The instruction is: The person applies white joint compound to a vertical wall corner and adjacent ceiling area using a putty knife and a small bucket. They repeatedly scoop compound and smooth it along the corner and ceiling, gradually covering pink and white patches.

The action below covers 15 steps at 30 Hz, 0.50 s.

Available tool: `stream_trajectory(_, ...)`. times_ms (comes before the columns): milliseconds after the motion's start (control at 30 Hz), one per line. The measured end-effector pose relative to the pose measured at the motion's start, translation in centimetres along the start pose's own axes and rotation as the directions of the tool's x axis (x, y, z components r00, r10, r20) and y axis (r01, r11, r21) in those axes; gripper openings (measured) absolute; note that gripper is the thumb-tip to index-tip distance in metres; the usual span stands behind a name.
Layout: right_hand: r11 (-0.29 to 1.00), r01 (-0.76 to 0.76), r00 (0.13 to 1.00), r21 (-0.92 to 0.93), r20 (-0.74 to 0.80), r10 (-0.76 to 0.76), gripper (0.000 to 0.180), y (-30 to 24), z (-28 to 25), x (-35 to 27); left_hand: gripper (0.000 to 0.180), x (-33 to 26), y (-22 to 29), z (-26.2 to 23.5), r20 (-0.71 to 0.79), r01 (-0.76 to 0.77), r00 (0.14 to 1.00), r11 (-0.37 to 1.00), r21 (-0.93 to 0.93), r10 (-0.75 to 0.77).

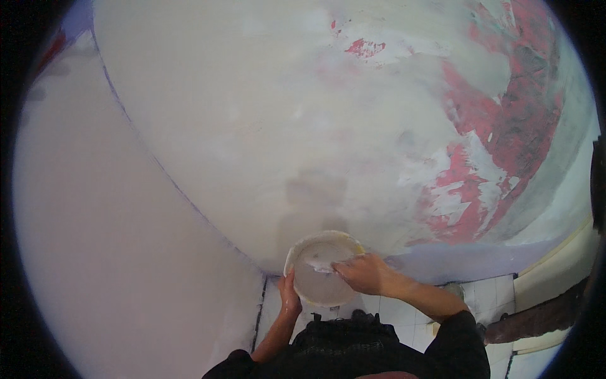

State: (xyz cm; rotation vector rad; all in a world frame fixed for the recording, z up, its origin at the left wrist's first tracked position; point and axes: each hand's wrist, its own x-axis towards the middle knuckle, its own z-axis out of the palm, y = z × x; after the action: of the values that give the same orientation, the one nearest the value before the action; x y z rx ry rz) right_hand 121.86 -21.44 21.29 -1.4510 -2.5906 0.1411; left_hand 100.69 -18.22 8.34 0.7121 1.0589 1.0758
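In front of my body is a round, pale bucket (307,297) with a smeared rim and whitish paste (315,284) inside. My left hand (290,295) grips the bucket's left side, fingers closed at the rim. My right hand (365,273) reaches over the right rim with its fingers closed. Just past those fingertips, a lump of brighter white paste (320,265) shows above the rest. Whatever my right hand holds is mostly hidden by the fingers and paste, so its kind cannot be made out.
A patchy off-white wall (252,126) stands ahead, with bare pink and grey areas (524,107) on the right. A smooth pale wall (113,252) meets it at the left corner. White floor tiles (404,322) lie below. A person's brown-clothed limb (543,316) is at the right.
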Motion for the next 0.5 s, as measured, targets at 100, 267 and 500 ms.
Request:
stream_trajectory(100, 0.989, 0.011, 1.000, -0.147, -0.010, -0.013, 0.032, -0.8, 1.5, 1.3, 0.071, 0.9, 1.2, -0.6, -0.027, -0.002, 1.000, 1.000, -0.004, 0.001)
stream_trajectory(267, 0.995, -0.009, 1.000, -0.098, 0.001, 0.009, 0.027, -0.2, 7.0, 4.5, 0.055, 4.8, -1.0, -3.4, 0.022, -0.320, 0.947, 0.940, 0.119, 0.320)
stream_trajectory(500, 0.983, -0.167, 0.944, 0.082, -0.275, 0.183, 0.025, -1.6, 15.1, 6.4, 0.055, 9.2, -6.4, -9.7, -0.015, -0.469, 0.883, 0.883, -0.030, 0.468)
